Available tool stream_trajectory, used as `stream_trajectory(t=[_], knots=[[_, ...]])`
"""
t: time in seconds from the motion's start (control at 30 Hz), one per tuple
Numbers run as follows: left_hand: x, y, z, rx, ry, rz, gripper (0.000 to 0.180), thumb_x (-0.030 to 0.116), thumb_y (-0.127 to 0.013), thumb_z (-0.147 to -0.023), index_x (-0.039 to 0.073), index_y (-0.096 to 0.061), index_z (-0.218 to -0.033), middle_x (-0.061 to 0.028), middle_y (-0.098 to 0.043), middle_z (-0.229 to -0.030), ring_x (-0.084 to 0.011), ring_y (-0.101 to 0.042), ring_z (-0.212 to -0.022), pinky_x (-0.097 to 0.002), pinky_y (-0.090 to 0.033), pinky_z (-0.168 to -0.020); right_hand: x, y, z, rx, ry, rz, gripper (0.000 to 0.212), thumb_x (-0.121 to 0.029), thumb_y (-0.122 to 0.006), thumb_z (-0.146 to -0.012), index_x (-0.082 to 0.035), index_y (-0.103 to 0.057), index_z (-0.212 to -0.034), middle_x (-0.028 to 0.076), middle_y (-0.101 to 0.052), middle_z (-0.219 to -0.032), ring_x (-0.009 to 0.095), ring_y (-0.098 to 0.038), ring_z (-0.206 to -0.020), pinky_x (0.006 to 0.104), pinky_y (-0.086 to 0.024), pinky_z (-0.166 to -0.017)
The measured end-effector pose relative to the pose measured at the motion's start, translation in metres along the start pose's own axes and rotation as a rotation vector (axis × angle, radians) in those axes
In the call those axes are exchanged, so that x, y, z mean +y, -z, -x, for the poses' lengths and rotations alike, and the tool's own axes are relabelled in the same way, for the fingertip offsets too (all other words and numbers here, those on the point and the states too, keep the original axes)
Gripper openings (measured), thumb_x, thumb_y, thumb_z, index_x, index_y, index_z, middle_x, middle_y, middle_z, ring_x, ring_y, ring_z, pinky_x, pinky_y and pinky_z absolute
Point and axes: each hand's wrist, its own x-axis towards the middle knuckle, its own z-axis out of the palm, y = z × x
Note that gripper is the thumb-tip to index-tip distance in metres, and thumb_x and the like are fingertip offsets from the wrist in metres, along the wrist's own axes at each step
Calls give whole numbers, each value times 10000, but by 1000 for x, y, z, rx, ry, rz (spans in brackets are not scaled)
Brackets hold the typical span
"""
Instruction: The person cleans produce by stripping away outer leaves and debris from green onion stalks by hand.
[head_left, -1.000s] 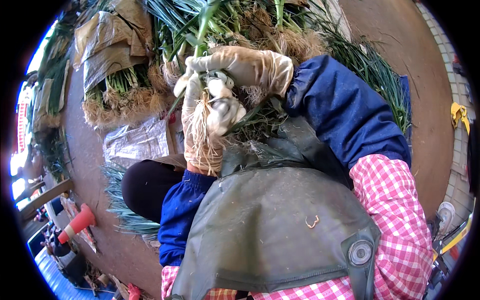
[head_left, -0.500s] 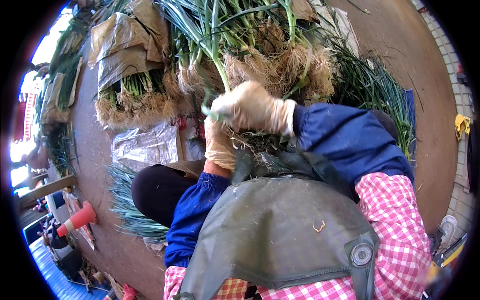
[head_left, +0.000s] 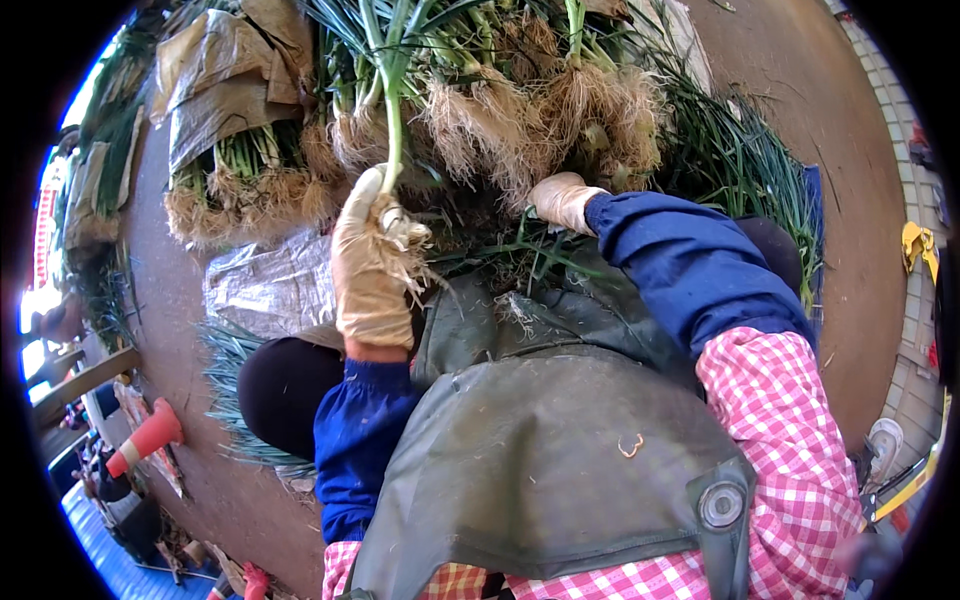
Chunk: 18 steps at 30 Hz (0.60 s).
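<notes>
My left hand [head_left: 375, 260], in a tan glove, is closed around the base of a green onion [head_left: 393, 130]. Its pale root end hangs out beside the fingers, and the leaves point up and away. My right hand [head_left: 565, 200], also gloved, is low in front of the root bundles, above my lap. Its fingers are bunched together, and what they hold, if anything, is hidden. Loose green leaves and root scraps [head_left: 530, 250] lie just below it, on the dark green apron [head_left: 560, 430].
Rooted bundles of green onions [head_left: 480, 125] lie across the far side. Another bundle at left is wrapped in brown sacking [head_left: 215, 75]. Long leaves [head_left: 740, 165] spread at right, and more [head_left: 225, 370] lie by my left knee. An orange cone [head_left: 148, 437] stands farther left.
My hands have parted. The left has moved left with the green onion, while the right has swung right and down to the loose leaves. The view has shifted slightly.
</notes>
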Motion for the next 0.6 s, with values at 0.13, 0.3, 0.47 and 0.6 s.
stream_trajectory(t=[0.13,0.3,0.47,0.6], knots=[[14,-2,11,85,-31,-46,352,186,-595,-907,-15,-539,-1190,17,-480,-628,-75,-492,-480,-240,-528,-527,-22,-34,-52,211,156,-153,361,-283,-528,-859,-114,-611,-1166,136,-653,-1104,292,-642,-992,424,-495,-841],[-3,12,-12,54,74,-25,420,190,-563,-919,-15,-482,-1277,12,-510,-653,-90,-534,-563,-260,-527,-603,-80,-75,-119,313,276,-527,620,-484,-536,-859,-193,-370,-1380,148,-427,-1397,318,-430,-1255,424,-402,-978],[-3,7,-18,24,154,-78,448,211,-501,-957,0,-424,-1344,10,-487,-626,-100,-498,-509,-312,-540,-658,-115,-70,-87,72,359,109,863,-616,-611,-753,-277,-262,-1467,46,-210,-1543,407,-130,-1409,615,-285,-1026],[-16,-5,-33,-15,223,-88,449,210,-500,-958,-2,-424,-1345,12,-484,-627,-100,-495,-511,-314,-537,-664,-31,-105,-45,138,438,352,923,-540,-726,-655,-370,-280,-1444,6,-191,-1544,363,-136,-1414,658,-205,-1042]])
